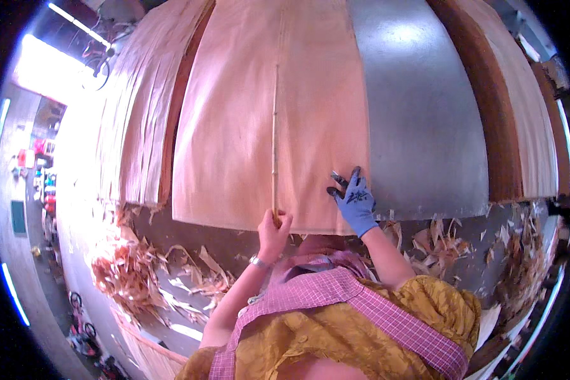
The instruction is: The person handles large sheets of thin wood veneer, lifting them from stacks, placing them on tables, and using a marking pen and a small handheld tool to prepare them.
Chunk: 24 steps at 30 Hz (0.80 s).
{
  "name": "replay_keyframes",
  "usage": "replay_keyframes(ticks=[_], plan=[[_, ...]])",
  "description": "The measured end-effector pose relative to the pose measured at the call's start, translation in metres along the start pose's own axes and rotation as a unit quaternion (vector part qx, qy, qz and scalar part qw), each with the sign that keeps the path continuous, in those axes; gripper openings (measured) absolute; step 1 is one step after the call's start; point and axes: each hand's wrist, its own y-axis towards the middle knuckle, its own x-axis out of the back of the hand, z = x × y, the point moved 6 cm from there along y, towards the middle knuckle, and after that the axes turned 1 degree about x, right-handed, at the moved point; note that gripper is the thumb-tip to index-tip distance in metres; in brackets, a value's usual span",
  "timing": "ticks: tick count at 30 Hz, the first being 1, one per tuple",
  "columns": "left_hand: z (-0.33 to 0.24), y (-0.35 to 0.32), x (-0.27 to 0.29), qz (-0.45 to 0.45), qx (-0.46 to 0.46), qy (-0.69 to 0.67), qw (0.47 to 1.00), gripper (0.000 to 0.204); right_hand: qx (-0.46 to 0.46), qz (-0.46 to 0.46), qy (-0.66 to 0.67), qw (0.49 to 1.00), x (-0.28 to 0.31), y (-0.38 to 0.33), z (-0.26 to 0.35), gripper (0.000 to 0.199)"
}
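Observation:
A wide sheet of pinkish wood veneer (228,139) lies in front of me on the work surface. My left hand (275,232), bare with a band at the wrist, is closed round the near end of a thin bamboo stick (275,139). The stick runs straight away from me along the sheet. My right hand (356,201) wears a blue glove with black fingertips. It rests near the sheet's front right edge, its fingers spread. A small grey tip shows beside one finger; I cannot make out what it is.
Right of the sheet is a smooth grey metal surface (424,126). Veneer stacks stand on the left (139,114) and right (525,126). Curled wood scraps (123,269) litter the floor below the front edge, with more shavings (440,247) at the right.

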Motion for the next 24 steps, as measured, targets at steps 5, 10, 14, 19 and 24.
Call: replay_keyframes(ticks=[5,10,14,19,24], plan=[[0.019,0.035,0.063,0.042,-0.001,-0.001,0.999,0.023,0.017,-0.082,0.062,0.995,-0.021,0.0,0.023,0.068],[0.097,0.096,0.104,0.05,-0.017,-0.066,0.996,0.031,-0.048,0.017,0.475,0.879,-0.026,0.029,0.136,0.068],[0.099,0.119,0.157,0.057,-0.02,-0.011,0.998,0.034,0.06,0.054,0.637,0.767,-0.02,0.071,0.294,0.069],[0.157,0.12,0.174,0.236,-0.061,-0.226,0.943,0.038,0.182,0.024,0.526,0.83,-0.054,0.122,0.448,0.065],[0.135,0.087,0.214,0.351,-0.032,-0.32,0.879,0.028,0.213,0.119,0.563,0.79,-0.101,0.133,0.551,0.067]])
